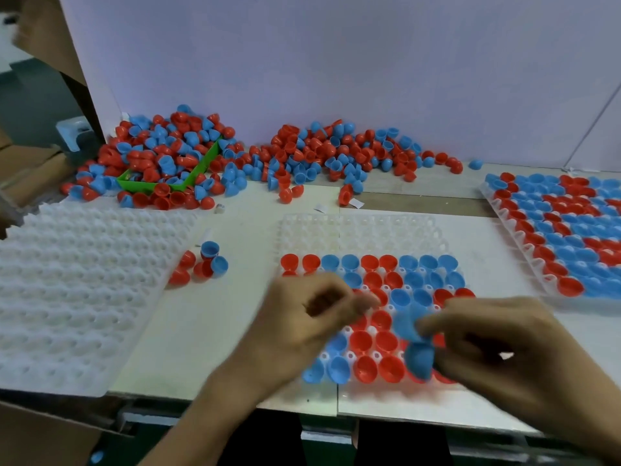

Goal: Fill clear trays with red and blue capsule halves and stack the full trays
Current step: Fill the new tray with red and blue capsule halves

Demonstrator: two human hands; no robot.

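Both hands were motion-blurred and hid the near cells of the centre tray (363, 230), so its fill could not be counted in full. The right hand (514, 351) pinched two blue capsule halves (411, 341), nested or overlapping, over the tray's near right part. The left hand (312, 317) hovered over the tray's left side with fingers curled; whether it held anything could not be told. The tray's far rows stood empty. A filled tray (571, 230) lay to the right, cut off by the frame edge. One stack of empty trays (77, 290) sat on the left. Five loose halves (201, 264) lay between it and the centre tray. Far back, a capsule heap (262, 156) half buried a green bin (201, 166).
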